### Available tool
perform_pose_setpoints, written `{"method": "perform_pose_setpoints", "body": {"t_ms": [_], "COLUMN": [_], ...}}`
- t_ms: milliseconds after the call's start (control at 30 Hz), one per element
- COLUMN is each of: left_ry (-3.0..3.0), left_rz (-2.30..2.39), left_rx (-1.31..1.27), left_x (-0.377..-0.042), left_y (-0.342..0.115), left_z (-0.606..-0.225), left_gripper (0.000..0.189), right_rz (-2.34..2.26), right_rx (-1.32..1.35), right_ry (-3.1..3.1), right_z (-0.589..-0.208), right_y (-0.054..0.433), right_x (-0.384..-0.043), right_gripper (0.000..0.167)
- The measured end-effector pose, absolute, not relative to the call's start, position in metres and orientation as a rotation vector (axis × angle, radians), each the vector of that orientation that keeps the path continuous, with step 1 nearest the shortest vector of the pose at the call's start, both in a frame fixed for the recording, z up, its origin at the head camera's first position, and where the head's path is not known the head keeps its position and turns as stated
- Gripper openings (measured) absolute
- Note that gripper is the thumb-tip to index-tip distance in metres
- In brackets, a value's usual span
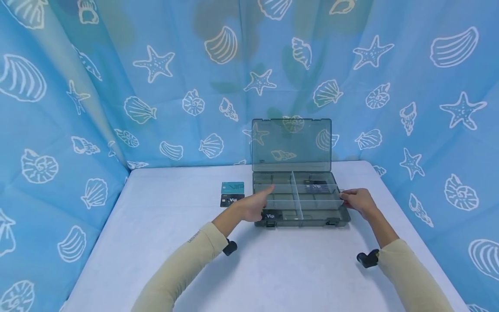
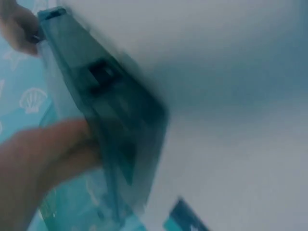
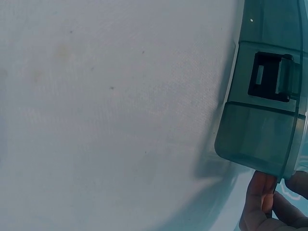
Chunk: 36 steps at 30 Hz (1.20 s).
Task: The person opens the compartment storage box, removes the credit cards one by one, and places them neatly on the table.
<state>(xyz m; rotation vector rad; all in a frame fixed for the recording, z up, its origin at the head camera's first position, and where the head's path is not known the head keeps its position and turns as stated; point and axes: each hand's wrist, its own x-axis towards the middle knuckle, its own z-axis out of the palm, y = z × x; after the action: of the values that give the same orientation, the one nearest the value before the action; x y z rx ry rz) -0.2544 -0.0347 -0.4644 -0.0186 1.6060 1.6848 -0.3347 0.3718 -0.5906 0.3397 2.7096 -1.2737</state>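
Note:
A grey-green see-through plastic organizer box (image 1: 302,223) stands with its lid (image 1: 292,145) raised, clear dividers (image 1: 296,195) splitting its inside. My left hand (image 1: 253,207) reaches over its left side, thumb stretched out and fingers in the front left compartment. Beside those fingers lies a black Vip card (image 1: 271,215); whether they touch it is hidden. At the right side, my right hand (image 1: 360,201) pinches the box's wall near the front corner, as the right wrist view shows. Another dark Vip card (image 1: 316,186) is in a back right compartment.
Left of the box, a teal card (image 1: 232,187) and a black Vip card (image 1: 230,200) lie on the white table (image 1: 156,242). A blue shell-patterned curtain (image 1: 187,78) closes off the back and sides. Black front latches (image 3: 272,77) hang on the box.

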Motion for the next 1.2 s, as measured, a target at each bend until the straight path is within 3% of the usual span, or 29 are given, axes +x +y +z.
{"method": "perform_pose_setpoints", "body": {"t_ms": [300,700,867,1000,1200], "left_ry": [1.545,1.504,1.543,1.77,2.184], "left_rz": [1.811,1.916,2.039,1.971,1.838], "left_rx": [-0.12,-0.205,-0.262,-0.123,0.054], "left_x": [-0.255,-0.252,-0.248,-0.248,-0.246], "left_y": [-0.013,-0.016,-0.016,-0.01,0.003], "left_z": [-0.469,-0.478,-0.488,-0.497,-0.514], "left_gripper": [0.091,0.091,0.07,0.047,0.034], "right_rz": [-1.297,-1.327,-1.305,-1.317,-1.302], "right_rx": [0.394,0.346,0.358,0.365,0.352], "right_ry": [2.65,2.717,2.707,2.687,2.706], "right_z": [-0.572,-0.593,-0.592,-0.585,-0.586], "right_y": [0.364,0.371,0.372,0.37,0.371], "right_x": [-0.328,-0.334,-0.334,-0.333,-0.331], "right_gripper": [0.046,0.053,0.05,0.05,0.055]}}
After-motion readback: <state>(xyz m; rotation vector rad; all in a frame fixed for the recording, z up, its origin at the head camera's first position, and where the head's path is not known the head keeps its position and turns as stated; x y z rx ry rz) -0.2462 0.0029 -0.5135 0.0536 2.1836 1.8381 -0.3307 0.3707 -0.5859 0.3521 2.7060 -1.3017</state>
